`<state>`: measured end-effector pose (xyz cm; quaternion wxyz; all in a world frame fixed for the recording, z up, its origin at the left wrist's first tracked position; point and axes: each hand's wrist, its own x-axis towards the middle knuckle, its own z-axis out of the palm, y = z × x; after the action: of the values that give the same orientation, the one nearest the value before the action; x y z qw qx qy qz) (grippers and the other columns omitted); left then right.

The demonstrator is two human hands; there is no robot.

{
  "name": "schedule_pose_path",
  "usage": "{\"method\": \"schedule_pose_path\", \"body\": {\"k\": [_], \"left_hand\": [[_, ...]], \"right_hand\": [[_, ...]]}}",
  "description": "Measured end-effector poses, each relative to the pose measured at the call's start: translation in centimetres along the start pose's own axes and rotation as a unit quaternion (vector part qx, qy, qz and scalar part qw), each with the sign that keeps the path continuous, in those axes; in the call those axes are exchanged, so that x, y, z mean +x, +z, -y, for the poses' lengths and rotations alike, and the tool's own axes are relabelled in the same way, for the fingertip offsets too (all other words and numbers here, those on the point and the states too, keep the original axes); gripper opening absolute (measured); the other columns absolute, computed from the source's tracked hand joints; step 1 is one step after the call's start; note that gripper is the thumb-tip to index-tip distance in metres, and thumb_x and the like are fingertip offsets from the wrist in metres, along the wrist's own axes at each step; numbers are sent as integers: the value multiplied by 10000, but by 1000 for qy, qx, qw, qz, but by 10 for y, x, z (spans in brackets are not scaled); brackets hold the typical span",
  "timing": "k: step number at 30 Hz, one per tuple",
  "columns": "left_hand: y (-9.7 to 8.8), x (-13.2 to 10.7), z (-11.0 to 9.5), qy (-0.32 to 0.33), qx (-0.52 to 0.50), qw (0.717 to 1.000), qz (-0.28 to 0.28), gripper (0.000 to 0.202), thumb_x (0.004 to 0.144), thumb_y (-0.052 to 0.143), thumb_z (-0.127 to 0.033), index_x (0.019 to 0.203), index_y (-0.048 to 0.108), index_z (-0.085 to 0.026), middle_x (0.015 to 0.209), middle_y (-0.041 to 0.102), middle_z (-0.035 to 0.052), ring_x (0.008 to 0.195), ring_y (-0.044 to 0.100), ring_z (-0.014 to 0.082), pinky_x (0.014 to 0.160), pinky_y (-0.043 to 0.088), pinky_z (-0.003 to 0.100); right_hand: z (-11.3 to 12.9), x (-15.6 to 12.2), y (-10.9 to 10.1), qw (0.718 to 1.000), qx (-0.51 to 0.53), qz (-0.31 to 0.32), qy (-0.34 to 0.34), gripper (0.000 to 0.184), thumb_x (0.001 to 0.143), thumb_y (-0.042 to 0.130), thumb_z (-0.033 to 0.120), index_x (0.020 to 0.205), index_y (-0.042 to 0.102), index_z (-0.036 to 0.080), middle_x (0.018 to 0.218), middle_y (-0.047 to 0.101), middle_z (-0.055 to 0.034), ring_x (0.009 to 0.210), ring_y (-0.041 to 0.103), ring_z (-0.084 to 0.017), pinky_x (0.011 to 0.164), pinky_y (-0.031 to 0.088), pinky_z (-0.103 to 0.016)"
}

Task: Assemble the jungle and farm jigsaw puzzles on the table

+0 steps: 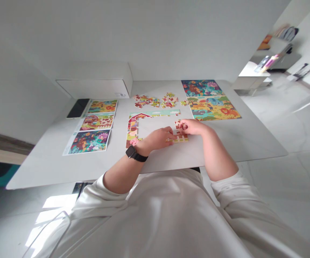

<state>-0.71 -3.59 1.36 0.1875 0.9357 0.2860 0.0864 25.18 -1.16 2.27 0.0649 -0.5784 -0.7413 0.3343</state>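
A partly joined jigsaw puzzle (132, 129) with a farm picture lies on the table, its left side and top edge forming a frame around bare tabletop. My left hand (160, 138) lies over the lower edge, fingers stretched out flat on the fence pieces (183, 139) at the lower right corner. Just above that corner, my right hand (194, 127) is closed in a pinch at a brown and white puzzle piece (177, 123). The fingers partly cover this piece, so its fit with the neighbouring pieces is hard to make out. Loose puzzle pieces (168, 102) lie in a cluster behind the frame.
Two finished puzzles (214, 107) lie at the back right. On the left are a sheet of printed pictures (93, 127) and a black phone (78, 108). A white box (95, 87) stands against the wall. The table's right edge (268, 136) borders open floor.
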Motion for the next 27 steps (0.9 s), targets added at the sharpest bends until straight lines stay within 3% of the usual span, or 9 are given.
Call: {"method": "schedule_pose_path", "body": {"k": [6, 12, 17, 20, 27], "left_hand": [[0, 0, 2, 5, -23, 1000, 6, 279, 993, 646, -296, 1217, 812, -280, 1282, 697, 62, 981, 703, 184, 947, 525, 291], [1, -1, 2, -31, -46, 998, -21, 278, 953, 689, -313, 1194, 823, -285, 1246, 689, 57, 885, 694, 172, 892, 544, 294], [-5, -1, 8, -55, -52, 996, -55, 284, 961, 671, -347, 1177, 828, -252, 1119, 714, 76, 949, 701, 215, 888, 539, 311], [-6, 0, 11, -69, -38, 996, -46, 270, 942, 678, -321, 1149, 836, -249, 1074, 729, 77, 954, 702, 228, 896, 532, 321], [-4, 0, 10, -78, -30, 996, -39, 287, 921, 694, -357, 1135, 849, -246, 1051, 735, 82, 950, 707, 242, 878, 530, 332]], "right_hand": [[2, -4, 3, 1000, -7, -19, 11, 263, 831, 769, 248, 1087, 724, 215, 840, 746, 17, 695, 612, -143, 722, 436, -262], [5, -5, 2, 1000, -6, -17, 0, 226, 857, 768, 247, 1074, 722, 205, 884, 758, -3, 708, 618, -141, 715, 438, -256], [0, -4, 4, 1000, -12, -24, 3, 242, 860, 762, 215, 1097, 717, 198, 883, 760, -6, 714, 622, -144, 680, 419, -248], [0, -5, 5, 999, -13, -31, -11, 248, 850, 770, 216, 1093, 721, 203, 867, 757, 3, 714, 623, -145, 685, 417, -248], [18, -8, 14, 998, -28, -28, -48, 254, 824, 826, 282, 1045, 722, 212, 826, 716, 13, 725, 613, -155, 685, 406, -257]]}}
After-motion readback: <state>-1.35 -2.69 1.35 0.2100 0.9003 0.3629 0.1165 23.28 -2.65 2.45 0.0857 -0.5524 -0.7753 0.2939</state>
